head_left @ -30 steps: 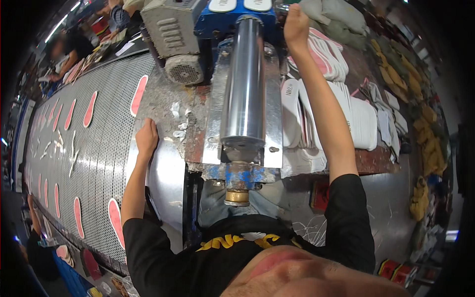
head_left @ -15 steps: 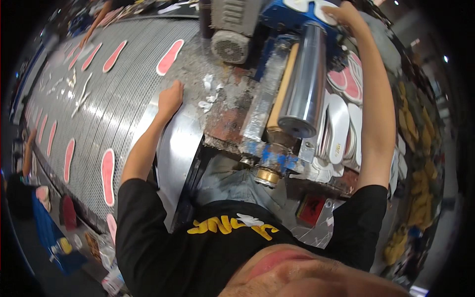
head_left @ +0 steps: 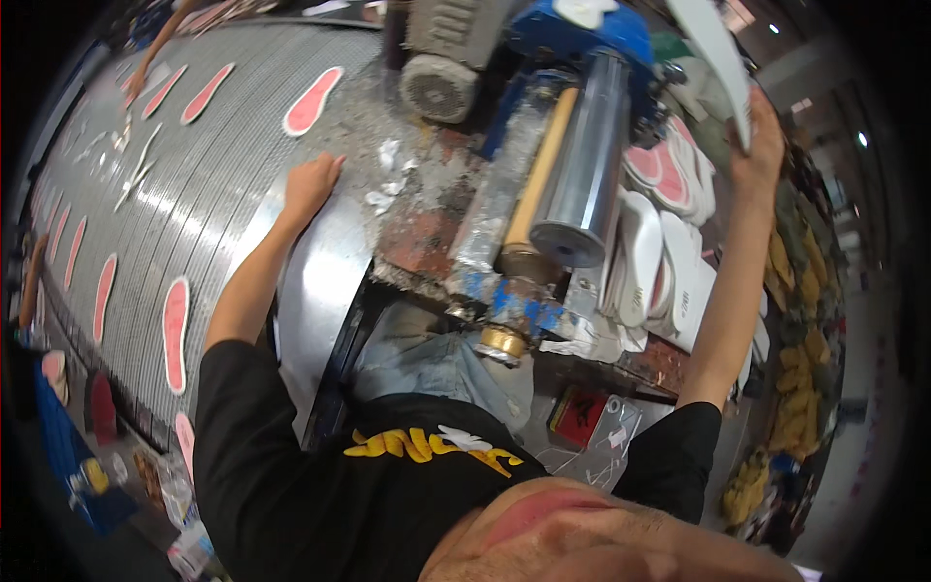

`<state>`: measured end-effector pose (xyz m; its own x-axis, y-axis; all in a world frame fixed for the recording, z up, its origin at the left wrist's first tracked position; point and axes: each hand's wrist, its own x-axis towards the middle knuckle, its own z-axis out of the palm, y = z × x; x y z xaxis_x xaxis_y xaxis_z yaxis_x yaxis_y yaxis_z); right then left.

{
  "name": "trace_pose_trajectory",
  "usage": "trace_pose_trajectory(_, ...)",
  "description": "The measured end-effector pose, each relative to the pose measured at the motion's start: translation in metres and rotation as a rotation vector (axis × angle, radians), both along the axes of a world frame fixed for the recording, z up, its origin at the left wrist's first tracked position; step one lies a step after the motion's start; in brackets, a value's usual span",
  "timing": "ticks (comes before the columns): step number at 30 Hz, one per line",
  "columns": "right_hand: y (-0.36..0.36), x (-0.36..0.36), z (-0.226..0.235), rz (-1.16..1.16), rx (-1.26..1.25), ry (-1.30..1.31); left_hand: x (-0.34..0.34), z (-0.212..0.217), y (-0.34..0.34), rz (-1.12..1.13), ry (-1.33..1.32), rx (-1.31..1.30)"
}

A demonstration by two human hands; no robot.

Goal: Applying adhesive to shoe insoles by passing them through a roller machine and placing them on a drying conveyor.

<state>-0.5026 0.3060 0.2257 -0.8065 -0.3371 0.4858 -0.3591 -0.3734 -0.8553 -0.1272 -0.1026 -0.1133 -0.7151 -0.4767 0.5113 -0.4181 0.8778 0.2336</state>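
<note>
My right hand [head_left: 759, 145] is closed on the lower end of a white shoe insole [head_left: 716, 63], raised at the upper right and seen nearly edge-on. My left hand [head_left: 310, 189] is curled shut beside the bare metal plate [head_left: 325, 281] at the edge of the mesh conveyor [head_left: 213, 145], with no object visible in it. Just beyond that hand, a pink insole with a white border [head_left: 313, 101] lies on the conveyor. Between my arms stands a machine with a shiny steel roller [head_left: 584, 160] and a tan roller [head_left: 541, 170]. Another white insole [head_left: 585, 10] sits on its blue housing [head_left: 621, 34].
Several pink insoles [head_left: 176, 335] lie along the conveyor. White insoles [head_left: 640, 257] and pink ones [head_left: 669, 170] are stacked right of the roller. A grey motor [head_left: 438, 87] stands behind. Another person's hand [head_left: 136, 85] reaches over the conveyor's far left.
My right hand has come away from the blue housing, moving right and down with a white insole lifted in it. My left hand stays beside the metal plate. The whole view has shifted slightly.
</note>
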Motion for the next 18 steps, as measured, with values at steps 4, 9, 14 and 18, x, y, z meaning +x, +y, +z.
trace_pose_trajectory(4,0.055,0.027,-0.054,-0.008,0.155,-0.09,0.018,0.001,-0.002,0.005,0.011,0.004)
trace_pose_trajectory(9,0.115,0.043,-0.086,0.092,0.456,-0.161,-0.011,0.035,-0.028,0.076,0.021,0.441)
trace_pose_trajectory(14,0.056,0.098,-0.074,0.209,0.631,-0.167,-0.069,0.208,0.069,-0.821,0.071,0.652)
trace_pose_trajectory(18,0.007,0.127,-0.076,0.171,0.538,-0.006,-0.089,0.258,0.101,-1.157,-0.145,0.52)
